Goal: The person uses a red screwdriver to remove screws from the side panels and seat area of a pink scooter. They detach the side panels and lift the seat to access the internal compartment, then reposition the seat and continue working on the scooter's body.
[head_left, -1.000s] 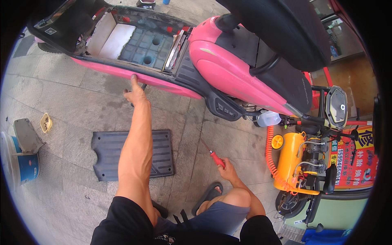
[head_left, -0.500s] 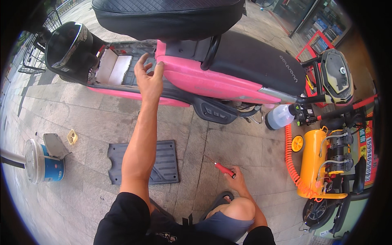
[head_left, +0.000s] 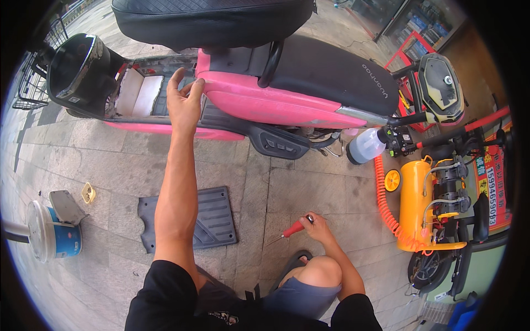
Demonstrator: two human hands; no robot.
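A pink and black electric scooter (head_left: 276, 105) stands across the far side of the view. My left hand (head_left: 185, 105) is stretched out to the rear edge of its pink side panel (head_left: 237, 102), fingers apart and slightly bent. The thumb is close to that edge; whether it touches, I cannot tell. Beside the hand lies an uncovered floor compartment with white blocks (head_left: 141, 94) in it. Low over the paving, near my bent knee, my right hand (head_left: 316, 229) is closed on the red handle of a screwdriver (head_left: 292, 229), its shaft pointing down and left.
A ridged dark floor panel (head_left: 215, 218) lies on the paving, partly behind my left forearm. At left stand a white and blue bucket (head_left: 67, 237) and a small yellow dish (head_left: 88, 193). A yellow air compressor (head_left: 415, 204), its orange coiled hose (head_left: 382, 196) and a spray bottle (head_left: 365, 147) are at right.
The screwdriver in my right hand has swung from pointing up and left to pointing down and left. My left hand stays by the pink panel. The whole view has shifted slightly.
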